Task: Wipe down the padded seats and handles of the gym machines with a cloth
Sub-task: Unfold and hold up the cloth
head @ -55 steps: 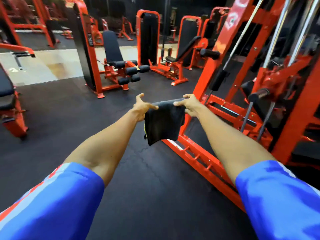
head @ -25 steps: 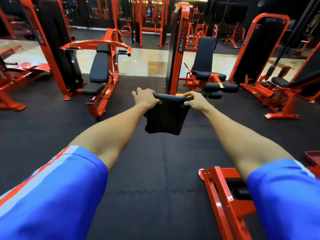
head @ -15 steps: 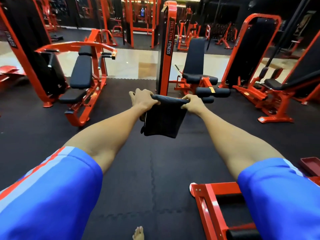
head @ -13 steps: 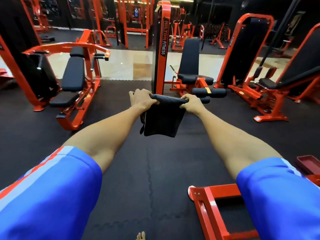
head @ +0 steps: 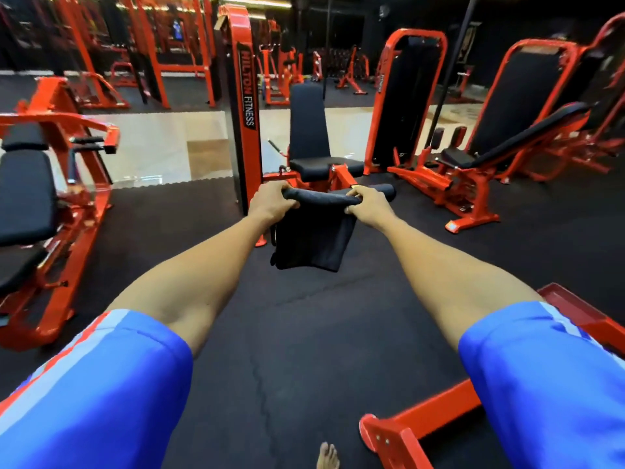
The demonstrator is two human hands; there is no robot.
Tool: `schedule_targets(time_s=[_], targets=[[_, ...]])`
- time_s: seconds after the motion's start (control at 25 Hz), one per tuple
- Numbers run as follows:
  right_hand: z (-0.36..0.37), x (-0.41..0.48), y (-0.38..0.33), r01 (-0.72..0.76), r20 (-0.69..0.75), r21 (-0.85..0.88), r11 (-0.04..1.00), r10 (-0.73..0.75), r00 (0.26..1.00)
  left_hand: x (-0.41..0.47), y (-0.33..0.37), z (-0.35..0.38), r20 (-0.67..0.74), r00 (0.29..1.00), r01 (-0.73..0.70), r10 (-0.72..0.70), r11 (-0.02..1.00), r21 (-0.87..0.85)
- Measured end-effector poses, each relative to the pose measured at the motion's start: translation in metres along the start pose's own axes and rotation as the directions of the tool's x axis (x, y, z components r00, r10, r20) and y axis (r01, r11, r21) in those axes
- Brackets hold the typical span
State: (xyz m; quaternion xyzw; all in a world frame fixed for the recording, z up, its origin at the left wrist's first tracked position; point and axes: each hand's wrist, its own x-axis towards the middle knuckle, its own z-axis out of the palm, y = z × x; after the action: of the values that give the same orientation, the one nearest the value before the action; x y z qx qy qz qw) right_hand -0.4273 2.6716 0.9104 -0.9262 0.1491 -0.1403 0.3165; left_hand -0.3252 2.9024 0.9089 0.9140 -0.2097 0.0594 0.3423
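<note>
Head: limp, black, folded cloth [head: 313, 240]

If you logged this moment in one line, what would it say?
left hand: grips cloth | right hand: grips cloth | cloth: hangs between the hands | ahead: black padded seat | wiping: not yet begun

A black cloth [head: 313, 238], folded over, hangs in mid-air at the frame's centre. Its rolled top edge is pulled taut between a person's left hand [head: 270, 204] and right hand [head: 367, 206], with fingers curled round each end. Just behind it at 12 o'clock stands a red machine's black padded seat [head: 319, 164] with an upright backrest [head: 309, 120]. At 9 o'clock a second black back pad [head: 25, 194] sits near black-gripped handles [head: 86, 141]. At 2 o'clock a long padded bench [head: 521, 133] slopes up to the right.
</note>
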Motion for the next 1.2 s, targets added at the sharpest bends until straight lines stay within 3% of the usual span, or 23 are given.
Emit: schedule_targets(time_s=[0.16, 0.4, 0.68, 0.92, 1.08, 1.2], targets=[[0.003, 0.089, 0.042, -0.024, -0.048, 0.010, 1.000, 0.025, 0.999, 0.096, -0.005, 0.055, 0.033, 0.997, -0.074, 0.074, 0.997, -0.007], [-0.028, 0.212, 0.096, -0.108, -0.007, -0.039, 0.993, 0.108, 0.994, 0.240, 0.022, 0.115, 0.175, 0.964, -0.215, 0.200, 0.974, 0.071], [-0.053, 0.331, 0.166, -0.210, -0.075, -0.072, 0.975, 0.205, 0.976, 0.385, 0.049, 0.197, 0.240, 0.931, -0.274, 0.274, 0.961, -0.038], [-0.069, 0.425, 0.239, -0.345, -0.214, -0.036, 0.938, 0.330, 0.919, 0.515, 0.096, 0.258, 0.339, 0.809, -0.460, 0.480, 0.877, -0.143], [-0.112, 0.465, 0.268, -0.407, -0.332, 0.013, 0.913, 0.388, 0.860, 0.593, 0.148, 0.300, 0.307, 0.774, -0.505, 0.554, 0.832, -0.228], [-0.140, 0.484, 0.306, -0.483, -0.307, 0.052, 0.874, 0.474, 0.825, 0.630, 0.185, 0.349, 0.363, 0.681, -0.601, 0.636, 0.768, -0.220]])
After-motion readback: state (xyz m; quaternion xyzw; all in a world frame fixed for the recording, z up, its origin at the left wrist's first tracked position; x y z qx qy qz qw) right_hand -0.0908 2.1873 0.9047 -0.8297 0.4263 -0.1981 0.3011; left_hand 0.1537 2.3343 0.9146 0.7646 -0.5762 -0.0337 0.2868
